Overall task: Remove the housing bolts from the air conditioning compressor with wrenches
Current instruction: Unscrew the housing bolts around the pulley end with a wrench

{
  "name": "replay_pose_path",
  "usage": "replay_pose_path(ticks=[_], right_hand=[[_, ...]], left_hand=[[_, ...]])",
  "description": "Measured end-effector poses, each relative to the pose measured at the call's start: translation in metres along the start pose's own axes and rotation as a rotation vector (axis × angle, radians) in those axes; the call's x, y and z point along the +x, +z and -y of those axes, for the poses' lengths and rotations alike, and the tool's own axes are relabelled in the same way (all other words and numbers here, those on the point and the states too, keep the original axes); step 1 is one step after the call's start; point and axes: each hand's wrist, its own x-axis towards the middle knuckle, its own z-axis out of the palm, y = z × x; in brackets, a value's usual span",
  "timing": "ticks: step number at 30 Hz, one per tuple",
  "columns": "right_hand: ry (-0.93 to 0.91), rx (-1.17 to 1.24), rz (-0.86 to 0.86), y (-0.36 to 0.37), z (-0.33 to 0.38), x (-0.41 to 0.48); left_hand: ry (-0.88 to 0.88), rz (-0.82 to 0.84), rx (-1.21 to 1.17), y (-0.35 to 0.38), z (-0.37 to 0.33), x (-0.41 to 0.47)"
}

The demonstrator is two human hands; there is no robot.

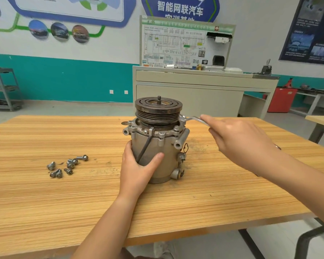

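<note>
From the head camera, we've got the air conditioning compressor (157, 146) standing upright near the middle of the wooden table (45, 193). Its long axis is vertical, with the pulley (158, 111) on top and a short threaded shaft (159, 99) poking straight up out of the centre. The housing is a dull grey cast-metal cylinder with mounting ears around its upper flange and fittings down its right side. The pulley is dark and grooved, and a black cable (145, 148) runs down the front of the body.

Now to the hands. Our left hand (138, 165) is wrapped around the lower housing, thumb laid across the front and fingers curled round the left side, gripping it. Our right hand (238, 141) is out to the right and closed around the handle of a silver wrench (193, 119). The wrench lies roughly level, its head reaching in at the flange on the right rear, just under the pulley; the bolt it sits on is hidden from us.

Over on the left, well apart from the compressor, a loose cluster of removed bolts (67, 166) lies on the tabletop.
</note>
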Motion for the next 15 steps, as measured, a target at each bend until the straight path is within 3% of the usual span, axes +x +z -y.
replay_pose_path(ticks=[8, 11, 15], right_hand=[[-0.017, -0.376, 0.203, -0.02, 0.036, 0.005], [-0.066, -0.397, 0.289, -0.025, 0.056, 0.006], [-0.153, -0.496, 0.26, -0.027, 0.05, 0.009]], left_hand=[[0.015, -0.014, 0.0, 0.0, 0.002, 0.001], [0.016, -0.013, 0.003, 0.0, 0.004, 0.002], [0.017, -0.016, 0.016, 0.0, 0.004, 0.003]])
